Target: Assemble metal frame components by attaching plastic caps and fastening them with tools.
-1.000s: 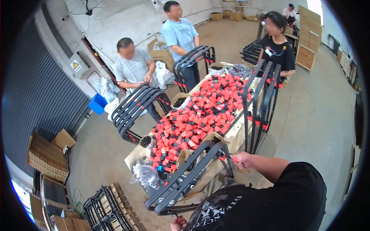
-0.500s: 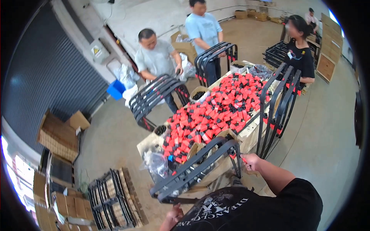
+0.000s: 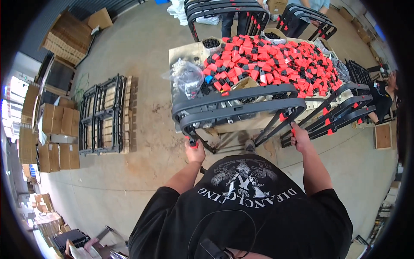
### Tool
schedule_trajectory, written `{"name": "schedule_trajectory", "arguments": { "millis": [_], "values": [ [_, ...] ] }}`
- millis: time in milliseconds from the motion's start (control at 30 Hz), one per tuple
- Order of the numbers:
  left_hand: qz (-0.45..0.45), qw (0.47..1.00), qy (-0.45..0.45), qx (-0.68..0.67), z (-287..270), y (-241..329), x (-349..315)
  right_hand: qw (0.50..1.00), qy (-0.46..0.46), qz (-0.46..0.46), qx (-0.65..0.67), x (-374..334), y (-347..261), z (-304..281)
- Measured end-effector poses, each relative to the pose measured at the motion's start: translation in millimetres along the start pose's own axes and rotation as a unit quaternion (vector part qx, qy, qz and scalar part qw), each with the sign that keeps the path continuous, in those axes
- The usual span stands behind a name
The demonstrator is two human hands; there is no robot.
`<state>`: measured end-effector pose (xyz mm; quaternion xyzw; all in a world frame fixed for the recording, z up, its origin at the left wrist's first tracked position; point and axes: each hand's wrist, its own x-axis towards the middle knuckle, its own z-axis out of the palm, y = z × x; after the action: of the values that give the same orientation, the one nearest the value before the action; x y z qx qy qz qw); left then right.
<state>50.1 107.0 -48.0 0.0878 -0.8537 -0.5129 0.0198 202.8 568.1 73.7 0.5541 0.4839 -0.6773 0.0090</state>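
Note:
Two black tubular frames with rounded corners stand side by side in front of me, against the near edge of the table. My left hand is closed on a small red-and-black plastic piece beside the left leg of the nearer frame. At the right leg, my right hand is closed, with a bit of red showing at its fingers; what it grips is mostly hidden. Another red piece sits on that leg just above. A large heap of red-and-black plastic pieces covers the table.
The table also bears tubs of black parts and a clear plastic bag. Other people stand at more black frames across the table and at the right. Stacked frames on a pallet and cardboard boxes are at the left.
My view has swung down and round toward my own frames. My left hand has risen from below the frame's end to the left leg; my right hand stays by the right leg.

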Motion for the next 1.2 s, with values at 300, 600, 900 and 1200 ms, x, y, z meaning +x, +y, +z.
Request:
{"name": "schedule_trajectory", "arguments": {
  "millis": [300,600,900,1200],
  "values": [
    [0.005,0.995,-0.096,0.007,-16.4,-7.2,2.6,0.965,0.000,-0.038,-0.260,1.0,-4.7,2.7],
    [0.128,0.976,-0.170,-0.044,-11.8,-64.4,21.9,0.961,0.005,-0.060,-0.271,13.4,-5.1,4.3],
    [0.015,0.998,-0.066,-0.017,26.5,-46.0,32.4,0.866,0.093,-0.110,-0.480,38.6,-3.0,-4.4],
    [-0.081,0.985,-0.149,-0.017,-34.8,-77.3,-9.8,0.884,0.044,-0.150,-0.440,30.1,-4.4,-8.3]
  ]
}}
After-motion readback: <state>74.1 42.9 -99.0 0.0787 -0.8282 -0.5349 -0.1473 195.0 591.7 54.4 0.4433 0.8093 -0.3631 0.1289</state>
